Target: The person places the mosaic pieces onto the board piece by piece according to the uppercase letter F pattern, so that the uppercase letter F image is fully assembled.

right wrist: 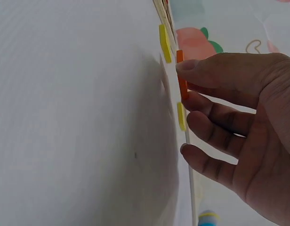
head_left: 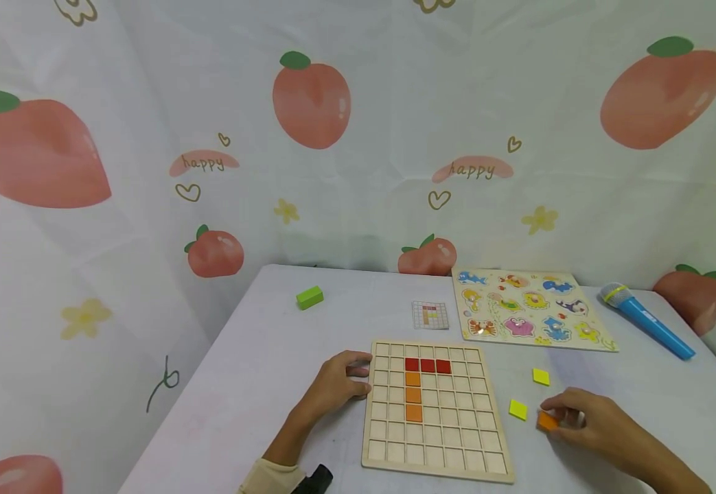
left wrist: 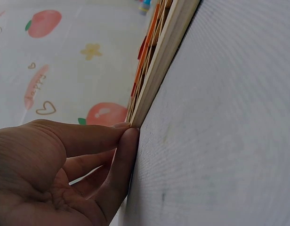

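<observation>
cloth (head_left: 382, 185) is hanging at frame top; on the table (head_left: 265, 343) below, left hand (head_left: 335, 383) is gripping board (head_left: 447, 398), right hand (head_left: 592, 422) pinching tile (head_left: 546, 422).

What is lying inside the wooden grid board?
The board holds three red tiles and three orange tiles; the cell floors beneath them are covered and cannot be seen.

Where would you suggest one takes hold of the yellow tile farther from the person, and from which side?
I'd pinch the yellow tile by two opposite edges, from above and the right: it lies flat and looks thin, its edges seem free, and the wooden grid board sits to its left. The right hand should first release its orange tile.
</observation>
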Action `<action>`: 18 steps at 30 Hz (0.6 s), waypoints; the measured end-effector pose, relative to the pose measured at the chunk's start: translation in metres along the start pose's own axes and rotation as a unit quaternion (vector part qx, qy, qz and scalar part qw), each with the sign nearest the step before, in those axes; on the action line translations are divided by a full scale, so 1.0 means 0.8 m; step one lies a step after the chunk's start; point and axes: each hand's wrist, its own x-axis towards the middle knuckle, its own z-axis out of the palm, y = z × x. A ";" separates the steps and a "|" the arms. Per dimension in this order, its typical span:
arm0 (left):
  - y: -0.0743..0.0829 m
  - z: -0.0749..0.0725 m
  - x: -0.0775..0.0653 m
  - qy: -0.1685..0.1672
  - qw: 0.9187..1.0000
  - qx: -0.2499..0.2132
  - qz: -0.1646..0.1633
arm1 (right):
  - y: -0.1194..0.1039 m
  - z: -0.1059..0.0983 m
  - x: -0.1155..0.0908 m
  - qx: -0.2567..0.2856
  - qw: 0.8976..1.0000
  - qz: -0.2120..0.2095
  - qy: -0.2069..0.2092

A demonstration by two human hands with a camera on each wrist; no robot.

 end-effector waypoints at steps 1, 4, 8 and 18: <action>0.000 0.000 0.000 0.000 1.000 0.000 0.000 | -0.002 0.000 0.000 0.002 1.000 -0.014 0.005; 0.000 -0.001 0.000 0.000 1.000 0.000 0.000 | -0.007 0.001 0.003 0.003 0.998 -0.054 0.014; 0.000 0.000 -0.001 0.000 1.000 -0.003 0.000 | -0.017 0.006 0.009 0.013 0.996 -0.081 0.018; 0.002 0.001 -0.002 -0.001 1.000 -0.003 0.001 | -0.051 0.016 0.025 0.031 0.993 -0.113 -0.003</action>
